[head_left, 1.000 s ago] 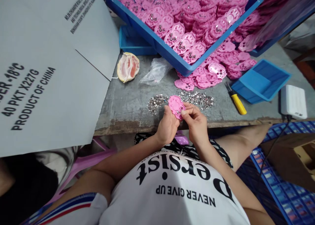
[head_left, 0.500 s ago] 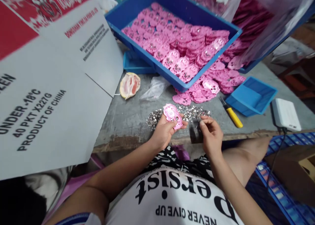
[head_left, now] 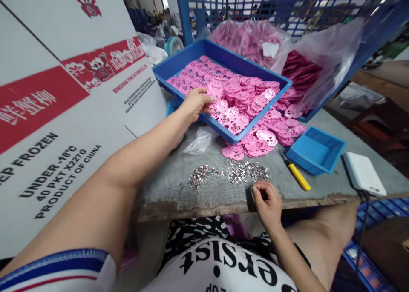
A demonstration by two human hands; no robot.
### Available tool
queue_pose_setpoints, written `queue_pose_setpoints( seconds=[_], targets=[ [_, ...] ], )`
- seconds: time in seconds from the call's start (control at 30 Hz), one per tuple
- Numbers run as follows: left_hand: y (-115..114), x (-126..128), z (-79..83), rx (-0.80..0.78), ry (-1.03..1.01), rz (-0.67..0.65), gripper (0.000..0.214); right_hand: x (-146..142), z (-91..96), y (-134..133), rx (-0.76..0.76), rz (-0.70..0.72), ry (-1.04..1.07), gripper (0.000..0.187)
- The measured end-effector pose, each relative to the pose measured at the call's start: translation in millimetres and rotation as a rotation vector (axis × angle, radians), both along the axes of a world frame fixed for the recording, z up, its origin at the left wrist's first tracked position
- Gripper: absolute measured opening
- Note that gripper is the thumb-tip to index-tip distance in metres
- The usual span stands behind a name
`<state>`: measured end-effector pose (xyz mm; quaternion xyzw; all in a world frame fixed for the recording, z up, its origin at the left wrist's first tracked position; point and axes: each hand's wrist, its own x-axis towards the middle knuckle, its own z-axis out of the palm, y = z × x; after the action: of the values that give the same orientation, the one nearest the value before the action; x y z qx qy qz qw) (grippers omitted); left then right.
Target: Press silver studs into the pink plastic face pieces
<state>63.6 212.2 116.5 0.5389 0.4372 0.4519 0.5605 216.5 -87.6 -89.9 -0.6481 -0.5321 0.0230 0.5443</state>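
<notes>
My left hand (head_left: 198,103) reaches over the near left wall of a blue tray (head_left: 220,134), closed on a pink ornate-edged plate (head_left: 214,89). Rows and stacks of similar pink pieces (head_left: 241,97), many with small silver parts on them, fill much of the tray. Low at the table's front edge, my right hand (head_left: 269,201) is closed, thumb against the curled fingers; whatever it may pinch is too small to make out. Just beyond it lie small silver metal pieces (head_left: 244,171), with another pile of them (head_left: 200,176) to the left.
More pink pieces (head_left: 251,145) lie loose before the tray. On the right are a yellow-handled tool (head_left: 299,177), a small blue bin (head_left: 316,151) and a white box-shaped device (head_left: 364,174) with a cable. A large carton (head_left: 76,156) stands left; a clear plastic bag (head_left: 200,141) lies below the tray.
My left hand has carried the pink plate from above the silver pieces up and forward to the tray. My right hand stays near the table edge. The view has tilted up.
</notes>
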Motion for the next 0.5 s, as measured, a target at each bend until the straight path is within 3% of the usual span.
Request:
queue_pose_setpoints(
  seconds=[0.2,0.33,0.5],
  targets=[
    [71,-4,21.5,0.193,0.207,0.284,0.04,0,-1.8,-2,0.004,0.005,0.007,0.012],
    [114,-19,20.5,0.211,0.474,0.398,0.045,-1,-4.9,-3,-0.001,0.007,0.001,0.013],
    [159,-38,12.3,0.221,0.679,0.417,0.052,0,-8.4,-2,0.0,-0.001,-0.045,0.014]
  ],
)
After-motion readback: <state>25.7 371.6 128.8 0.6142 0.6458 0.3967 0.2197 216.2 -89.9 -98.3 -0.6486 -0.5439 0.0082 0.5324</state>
